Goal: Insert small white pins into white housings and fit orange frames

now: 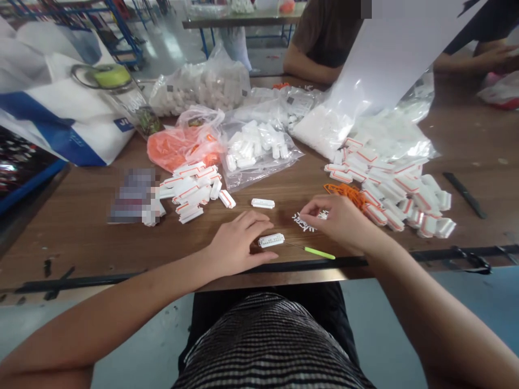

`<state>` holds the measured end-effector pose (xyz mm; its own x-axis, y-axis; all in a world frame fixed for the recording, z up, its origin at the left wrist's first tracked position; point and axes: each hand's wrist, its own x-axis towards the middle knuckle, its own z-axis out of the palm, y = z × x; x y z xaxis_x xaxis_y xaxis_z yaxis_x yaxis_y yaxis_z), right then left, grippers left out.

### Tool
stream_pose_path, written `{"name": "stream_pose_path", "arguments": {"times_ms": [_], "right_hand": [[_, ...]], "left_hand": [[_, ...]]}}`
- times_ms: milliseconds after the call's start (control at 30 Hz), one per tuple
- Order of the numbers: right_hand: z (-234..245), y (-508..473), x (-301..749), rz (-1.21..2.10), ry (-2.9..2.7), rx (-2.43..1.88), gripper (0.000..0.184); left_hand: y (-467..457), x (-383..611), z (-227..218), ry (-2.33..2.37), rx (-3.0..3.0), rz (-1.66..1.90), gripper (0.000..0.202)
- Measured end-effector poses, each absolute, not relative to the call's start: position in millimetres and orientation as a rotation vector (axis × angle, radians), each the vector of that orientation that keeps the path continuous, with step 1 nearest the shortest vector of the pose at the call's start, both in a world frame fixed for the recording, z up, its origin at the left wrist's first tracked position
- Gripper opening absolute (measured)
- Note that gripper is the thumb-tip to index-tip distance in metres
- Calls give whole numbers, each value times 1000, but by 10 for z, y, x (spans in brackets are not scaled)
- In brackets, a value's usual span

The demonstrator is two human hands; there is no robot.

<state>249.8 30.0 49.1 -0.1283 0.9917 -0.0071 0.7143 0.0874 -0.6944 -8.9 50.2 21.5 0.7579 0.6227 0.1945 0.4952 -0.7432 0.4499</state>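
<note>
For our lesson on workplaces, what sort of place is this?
Probably a small-parts assembly workshop: piled white plastic housings and a clear bag of white parts lie on a table, with a blue metal rack behind.

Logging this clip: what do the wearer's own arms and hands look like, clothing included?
The left hand and right hand are both ungloved, with five-fingered human shapes. No sleeve shows on either forearm, and no watch or bracelet on either wrist. The body between them wears a finely checked dark-and-light top over dark legwear.
</note>
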Motion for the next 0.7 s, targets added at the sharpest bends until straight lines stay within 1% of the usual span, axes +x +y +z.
{"name": "stream_pose_path", "arguments": {"times_ms": [33,133,367,533,700], "right_hand": [[493,260,2403,780,-1945,-1600,13],[440,189,2182,829,-2020,-1463,14],[267,176,2083,741,-2088,-1489,13],[274,151,2028,518,-2201,-1493,13],[336,76,1983,260,-2365,-1479,23]], "left_hand": [[492,-42,190,861,2561,444,48],[466,37,128,875,2522,397,39],[473,32,55,877,2501,433,25],[484,33,13,847,2515,446,18],[480,29,-10,870,2515,458,16]]}}
